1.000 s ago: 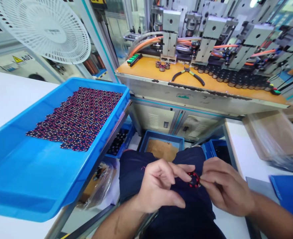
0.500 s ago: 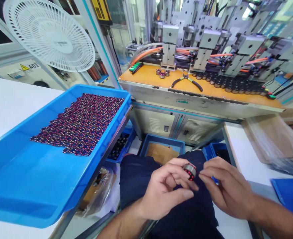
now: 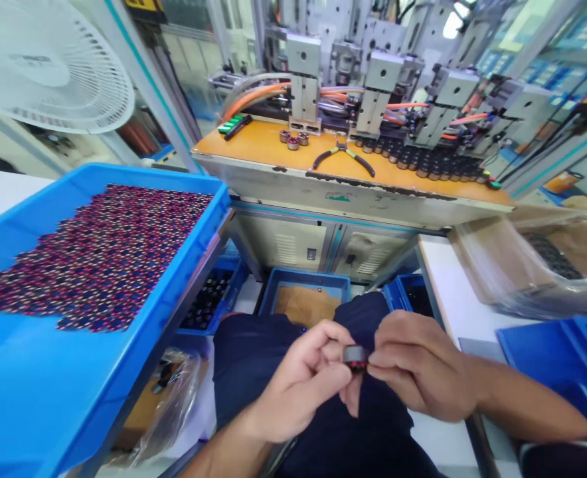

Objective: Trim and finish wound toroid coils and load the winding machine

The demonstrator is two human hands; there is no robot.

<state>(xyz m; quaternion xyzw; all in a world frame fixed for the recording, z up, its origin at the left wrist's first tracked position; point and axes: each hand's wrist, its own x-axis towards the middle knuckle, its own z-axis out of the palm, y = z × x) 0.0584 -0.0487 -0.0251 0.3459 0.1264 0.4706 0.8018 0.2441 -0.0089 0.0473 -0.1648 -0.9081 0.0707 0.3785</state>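
A small dark ring with red wire winding (image 3: 356, 358) is pinched between both hands over my lap. My left hand (image 3: 301, 385) grips it from the left with thumb and fingers closed. My right hand (image 3: 420, 368) pinches its right side with closed fingertips. To the left, a blue tray (image 3: 139, 332) holds several similar red-and-dark wound rings (image 3: 99, 255) laid flat in a packed layer.
Ahead stands a machine with an orange worktop (image 3: 333, 166) bearing pliers (image 3: 343, 156), loose rings and a row of dark parts. A white fan (image 3: 49, 66) is at the upper left. Blue bins (image 3: 306, 292) sit on the floor. Plastic-bagged trays (image 3: 532, 265) and a blue bin (image 3: 567, 362) lie at the right.
The view has swung to the right. Both hands have drawn closer together on the ring, which has turned from face-on to edge-on between the fingers.
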